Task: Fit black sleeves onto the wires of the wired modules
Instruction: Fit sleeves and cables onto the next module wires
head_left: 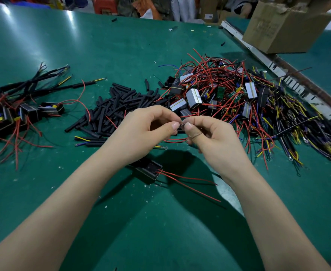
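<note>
Left hand point(149, 126) and right hand point(205, 133) meet thumb to thumb above the middle of the green desk point(106, 47), each pinching with thumb and curled fingers the same small dark piece; whether this is a black sleeve or a wire end cannot be told. Red wires point(175, 140) loop under the fingers. Below the wrists, toward the near edge, a black module point(148, 170) lies on the desk with two red leads point(190, 184) trailing to the right. Just beyond the left hand lies a heap of black sleeves point(117, 106). Beyond the right hand, toward the right edge, sits a tangled pile of modules with red, yellow and blue wires point(229, 90). At the left edge lies a bundle of modules with sleeved wires point(23, 106). A cardboard box point(283, 26) stands at the far right corner.
</note>
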The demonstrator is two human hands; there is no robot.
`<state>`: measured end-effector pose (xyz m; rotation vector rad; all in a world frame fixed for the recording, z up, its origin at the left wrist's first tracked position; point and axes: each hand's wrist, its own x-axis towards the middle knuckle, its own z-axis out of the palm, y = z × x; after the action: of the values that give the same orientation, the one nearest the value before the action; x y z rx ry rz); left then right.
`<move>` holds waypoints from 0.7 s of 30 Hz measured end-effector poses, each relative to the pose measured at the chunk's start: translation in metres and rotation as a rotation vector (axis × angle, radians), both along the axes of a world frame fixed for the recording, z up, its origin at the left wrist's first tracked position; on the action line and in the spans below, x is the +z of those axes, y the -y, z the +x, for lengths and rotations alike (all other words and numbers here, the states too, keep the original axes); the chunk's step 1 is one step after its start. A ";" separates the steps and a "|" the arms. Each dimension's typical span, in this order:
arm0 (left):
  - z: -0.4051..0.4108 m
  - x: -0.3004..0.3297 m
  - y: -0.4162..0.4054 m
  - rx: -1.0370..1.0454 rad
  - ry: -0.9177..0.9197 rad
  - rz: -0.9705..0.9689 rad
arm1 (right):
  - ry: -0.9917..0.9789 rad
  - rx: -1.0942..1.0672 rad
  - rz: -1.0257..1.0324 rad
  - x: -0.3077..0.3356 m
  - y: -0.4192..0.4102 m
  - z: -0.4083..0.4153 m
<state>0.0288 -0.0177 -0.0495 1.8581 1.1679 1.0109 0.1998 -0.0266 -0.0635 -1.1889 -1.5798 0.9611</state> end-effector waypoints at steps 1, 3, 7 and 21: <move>0.001 0.000 0.000 0.004 -0.012 0.018 | 0.001 0.003 -0.010 0.000 0.000 0.000; 0.002 0.000 0.001 0.013 -0.026 0.056 | 0.005 0.019 -0.023 0.001 0.000 0.000; 0.003 -0.001 0.002 0.041 -0.050 0.155 | -0.033 0.047 -0.009 0.003 0.001 -0.001; 0.005 -0.004 0.002 0.061 -0.016 0.132 | 0.082 -0.063 0.080 -0.004 0.003 -0.005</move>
<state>0.0336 -0.0199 -0.0533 1.9457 1.1986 1.1328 0.1945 -0.0297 -0.0670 -1.2281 -1.6205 0.8098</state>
